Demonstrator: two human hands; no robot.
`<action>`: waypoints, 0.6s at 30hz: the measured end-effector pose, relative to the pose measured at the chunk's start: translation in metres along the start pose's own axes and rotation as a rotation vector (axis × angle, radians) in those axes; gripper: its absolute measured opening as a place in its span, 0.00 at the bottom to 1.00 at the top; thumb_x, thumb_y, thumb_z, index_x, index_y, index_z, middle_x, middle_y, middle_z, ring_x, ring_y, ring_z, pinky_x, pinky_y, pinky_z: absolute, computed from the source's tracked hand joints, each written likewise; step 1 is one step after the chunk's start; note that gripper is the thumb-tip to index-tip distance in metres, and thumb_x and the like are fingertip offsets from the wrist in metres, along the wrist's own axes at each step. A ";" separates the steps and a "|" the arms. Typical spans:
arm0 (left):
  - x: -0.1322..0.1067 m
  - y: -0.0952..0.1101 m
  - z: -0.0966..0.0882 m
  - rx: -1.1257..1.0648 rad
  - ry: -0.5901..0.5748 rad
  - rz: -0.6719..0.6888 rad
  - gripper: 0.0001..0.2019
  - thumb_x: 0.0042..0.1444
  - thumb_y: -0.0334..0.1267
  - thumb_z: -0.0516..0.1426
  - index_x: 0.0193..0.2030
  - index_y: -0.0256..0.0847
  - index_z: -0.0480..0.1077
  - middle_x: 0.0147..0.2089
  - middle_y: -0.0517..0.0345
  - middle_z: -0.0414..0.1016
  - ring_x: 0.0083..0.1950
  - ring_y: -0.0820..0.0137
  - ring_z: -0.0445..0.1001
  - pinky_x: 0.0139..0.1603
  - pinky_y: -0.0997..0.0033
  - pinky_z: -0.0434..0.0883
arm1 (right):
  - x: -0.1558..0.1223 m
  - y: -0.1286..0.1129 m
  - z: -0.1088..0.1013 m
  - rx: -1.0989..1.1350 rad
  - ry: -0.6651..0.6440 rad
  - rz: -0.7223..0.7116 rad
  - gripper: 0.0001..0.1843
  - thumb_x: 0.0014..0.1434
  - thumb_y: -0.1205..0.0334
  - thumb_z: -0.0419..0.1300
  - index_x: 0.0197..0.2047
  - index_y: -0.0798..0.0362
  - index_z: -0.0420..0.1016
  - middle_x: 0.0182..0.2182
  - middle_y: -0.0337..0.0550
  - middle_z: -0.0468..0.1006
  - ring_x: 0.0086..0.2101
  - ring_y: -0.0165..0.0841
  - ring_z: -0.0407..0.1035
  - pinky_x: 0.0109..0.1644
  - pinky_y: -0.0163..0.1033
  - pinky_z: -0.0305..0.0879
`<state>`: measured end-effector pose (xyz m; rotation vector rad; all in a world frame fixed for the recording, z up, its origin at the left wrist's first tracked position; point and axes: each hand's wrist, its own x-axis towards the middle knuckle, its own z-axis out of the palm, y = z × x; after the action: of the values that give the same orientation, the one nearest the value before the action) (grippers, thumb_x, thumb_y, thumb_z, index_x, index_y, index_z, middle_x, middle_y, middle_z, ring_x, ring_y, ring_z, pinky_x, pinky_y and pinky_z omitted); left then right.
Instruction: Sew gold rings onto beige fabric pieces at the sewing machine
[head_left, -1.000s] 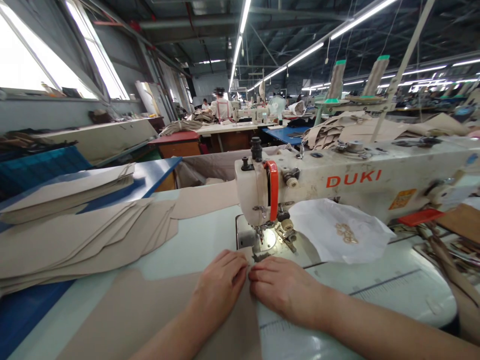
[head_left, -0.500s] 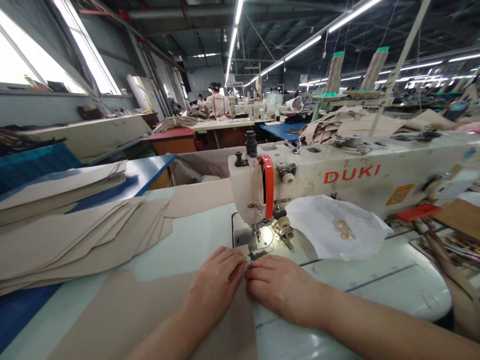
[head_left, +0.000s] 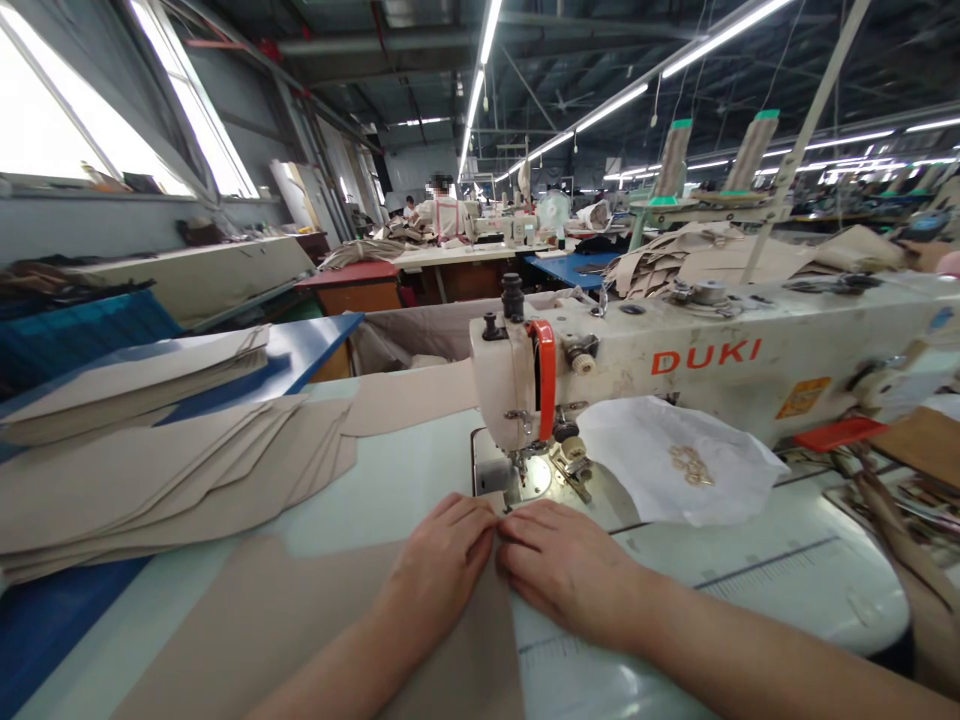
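Observation:
My left hand [head_left: 444,565] lies on a beige fabric panel [head_left: 315,610], its fingers bunched at the panel's right edge. Fingertip to fingertip with it, my right hand [head_left: 564,568] is closed on the same edge. The pinched spot itself is hidden under my fingers. A narrow end of the panel pokes out just beyond them, in front of the presser foot and needle [head_left: 519,465] of a white sewing machine [head_left: 506,385]. The rest of the panel spreads flat over the pale table [head_left: 390,490] towards me.
Stacked beige panels [head_left: 187,480] lie on the left. Another beige piece [head_left: 412,398] sits behind the needle area. Right of the needle, a white sheet [head_left: 637,450] carries small gold-coloured metal pieces [head_left: 690,465]. Thread cones [head_left: 673,160] stand behind the machine. A person [head_left: 442,215] sits further off.
My right hand has edged slightly forward towards the needle and covers more of the panel's edge. My left hand is almost unchanged. The whole view has shifted a little.

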<state>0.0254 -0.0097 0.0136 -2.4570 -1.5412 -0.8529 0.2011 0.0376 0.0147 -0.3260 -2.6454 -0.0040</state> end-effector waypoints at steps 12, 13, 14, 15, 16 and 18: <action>-0.004 -0.002 -0.008 -0.028 0.003 0.020 0.10 0.60 0.29 0.48 0.37 0.40 0.71 0.36 0.55 0.76 0.38 0.69 0.73 0.41 0.68 0.74 | 0.004 -0.002 0.000 -0.039 -0.068 0.004 0.04 0.61 0.67 0.55 0.35 0.55 0.69 0.35 0.45 0.73 0.40 0.35 0.65 0.50 0.42 0.62; -0.005 -0.002 -0.009 -0.021 0.010 0.026 0.11 0.61 0.29 0.47 0.37 0.40 0.71 0.36 0.54 0.76 0.38 0.69 0.73 0.40 0.68 0.74 | 0.004 -0.002 -0.001 -0.037 -0.065 0.002 0.04 0.61 0.67 0.55 0.35 0.55 0.69 0.35 0.45 0.73 0.39 0.35 0.65 0.50 0.41 0.62; -0.006 -0.002 -0.009 -0.012 0.007 0.029 0.12 0.61 0.29 0.47 0.37 0.40 0.71 0.37 0.54 0.76 0.38 0.69 0.73 0.40 0.68 0.74 | 0.003 -0.002 -0.001 -0.037 -0.061 0.001 0.04 0.61 0.67 0.55 0.35 0.55 0.69 0.35 0.45 0.73 0.39 0.35 0.65 0.50 0.41 0.62; -0.006 -0.002 -0.009 -0.002 -0.004 0.037 0.12 0.61 0.29 0.46 0.37 0.39 0.71 0.37 0.54 0.76 0.38 0.68 0.73 0.41 0.68 0.74 | 0.003 -0.002 -0.001 -0.040 -0.059 0.001 0.04 0.61 0.67 0.55 0.35 0.55 0.69 0.35 0.45 0.73 0.39 0.35 0.65 0.49 0.41 0.62; -0.007 -0.001 -0.009 0.012 -0.021 0.048 0.13 0.61 0.29 0.46 0.38 0.39 0.71 0.37 0.54 0.76 0.38 0.68 0.73 0.41 0.67 0.74 | 0.003 -0.002 0.000 -0.043 -0.057 0.001 0.04 0.61 0.67 0.55 0.35 0.55 0.69 0.35 0.45 0.73 0.39 0.35 0.65 0.49 0.41 0.62; -0.008 -0.001 -0.009 0.039 -0.061 0.075 0.13 0.61 0.28 0.46 0.39 0.39 0.71 0.38 0.53 0.75 0.40 0.67 0.72 0.42 0.66 0.74 | 0.003 -0.002 0.000 -0.056 -0.063 -0.003 0.04 0.61 0.67 0.55 0.35 0.55 0.69 0.36 0.45 0.73 0.40 0.35 0.64 0.49 0.41 0.62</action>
<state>0.0184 -0.0191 0.0173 -2.5175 -1.4602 -0.7357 0.1976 0.0365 0.0159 -0.3460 -2.7125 -0.0706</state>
